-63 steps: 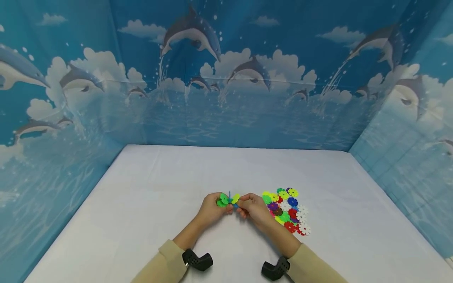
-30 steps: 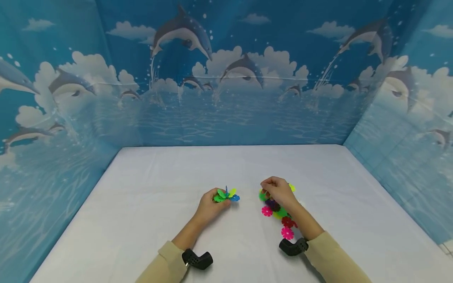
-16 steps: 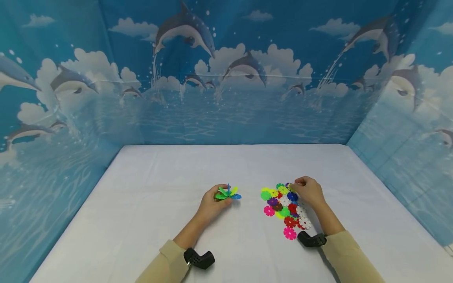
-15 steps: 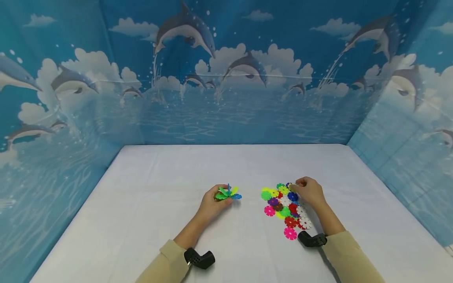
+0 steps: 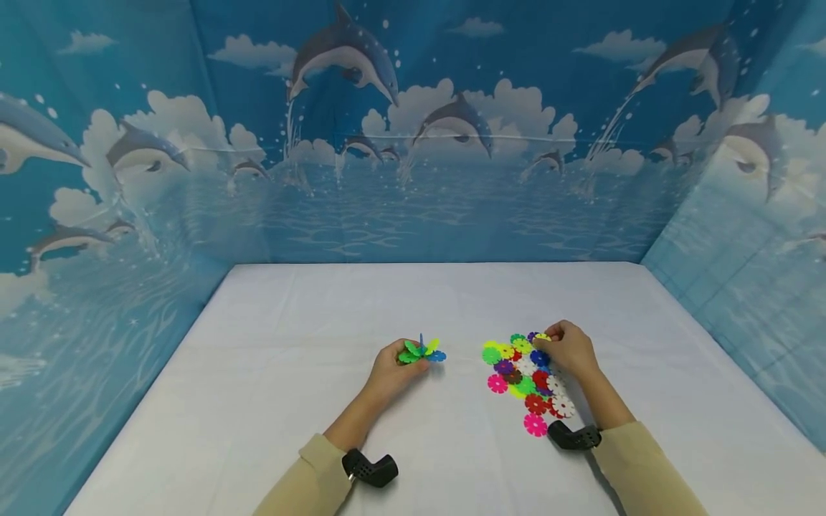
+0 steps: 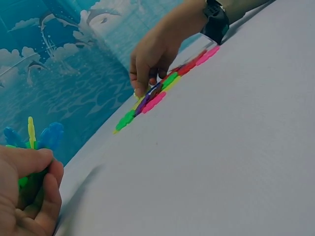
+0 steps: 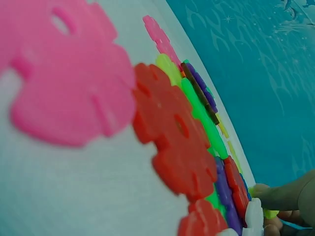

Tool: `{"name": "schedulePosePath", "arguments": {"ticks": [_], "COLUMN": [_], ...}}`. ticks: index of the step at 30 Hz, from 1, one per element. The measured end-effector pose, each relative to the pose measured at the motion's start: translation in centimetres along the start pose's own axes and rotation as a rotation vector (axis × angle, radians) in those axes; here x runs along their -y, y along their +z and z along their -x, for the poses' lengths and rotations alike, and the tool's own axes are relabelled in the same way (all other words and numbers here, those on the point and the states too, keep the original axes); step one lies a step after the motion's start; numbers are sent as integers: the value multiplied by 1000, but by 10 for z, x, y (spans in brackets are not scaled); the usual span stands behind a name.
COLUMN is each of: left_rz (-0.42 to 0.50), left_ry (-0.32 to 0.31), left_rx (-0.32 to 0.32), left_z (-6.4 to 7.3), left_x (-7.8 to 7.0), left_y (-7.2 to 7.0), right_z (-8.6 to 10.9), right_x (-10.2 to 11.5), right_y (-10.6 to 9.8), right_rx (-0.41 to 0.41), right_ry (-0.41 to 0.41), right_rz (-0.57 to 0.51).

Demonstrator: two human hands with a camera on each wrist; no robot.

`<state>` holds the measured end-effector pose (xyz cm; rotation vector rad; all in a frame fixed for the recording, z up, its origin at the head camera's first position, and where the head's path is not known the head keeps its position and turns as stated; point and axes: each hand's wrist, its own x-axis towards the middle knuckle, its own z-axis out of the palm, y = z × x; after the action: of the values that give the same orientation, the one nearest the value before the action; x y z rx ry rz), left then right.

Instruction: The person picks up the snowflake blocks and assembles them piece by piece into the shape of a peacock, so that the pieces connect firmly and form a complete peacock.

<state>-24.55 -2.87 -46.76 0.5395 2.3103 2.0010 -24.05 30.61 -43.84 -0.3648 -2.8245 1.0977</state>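
Observation:
My left hand point(image 5: 390, 374) holds a small cluster of interlocking plastic flower discs point(image 5: 413, 355), green, yellow and blue, above the white table. In the left wrist view, the blue and yellow petals point(image 6: 31, 132) stick up past the thumb and fingertips, which cover the lower part. My right hand point(image 5: 571, 350) is at the far right corner of a pile of loose flower discs point(image 5: 525, 385). Its thumb and fingers pinch a yellow flower disc point(image 7: 270, 213) there, largely covered by the fingers.
Pink discs point(image 5: 535, 424) lie at the pile's near and left edges, and white ones point(image 5: 563, 406) at its right. A white cloth covers the table point(image 5: 290, 322). A blue dolphin-print curtain point(image 5: 426, 208) stands behind and at both sides.
My right hand has left the cluster, crossed over the pile and come to the yellow disc at its far right corner. My left hand keeps holding the cluster in nearly the same place.

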Motion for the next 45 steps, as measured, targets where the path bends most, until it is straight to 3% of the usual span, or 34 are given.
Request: {"name": "schedulePosePath", "arguments": {"ticks": [5,9,14,23,33,40,45], "left_rz": [38,31,31,166,146,151,132], "left_ry": [2,-6,-13,-40,-34,-47,-53], "left_rx": [11,7,5,41,39,28,44], "left_z": [4,8,10,10,10,-1,-4], "left_x": [-15,-32,-37,-33,-32,-2,0], "left_y": [-1,-1,0,-1,-1,0,-3], "right_z": [5,9,17,32,46,53,57], "right_x": [4,14,30,58,79,85,90], "right_y": [0,2,10,37,66,73,75], "right_rx": [-30,-9,20,130,298,342,319], "right_ry": [-34,-74,-148,-225,-266,-328,-358], "right_rz": [-12,-34,-66,-190,-375,-403,-374]}}
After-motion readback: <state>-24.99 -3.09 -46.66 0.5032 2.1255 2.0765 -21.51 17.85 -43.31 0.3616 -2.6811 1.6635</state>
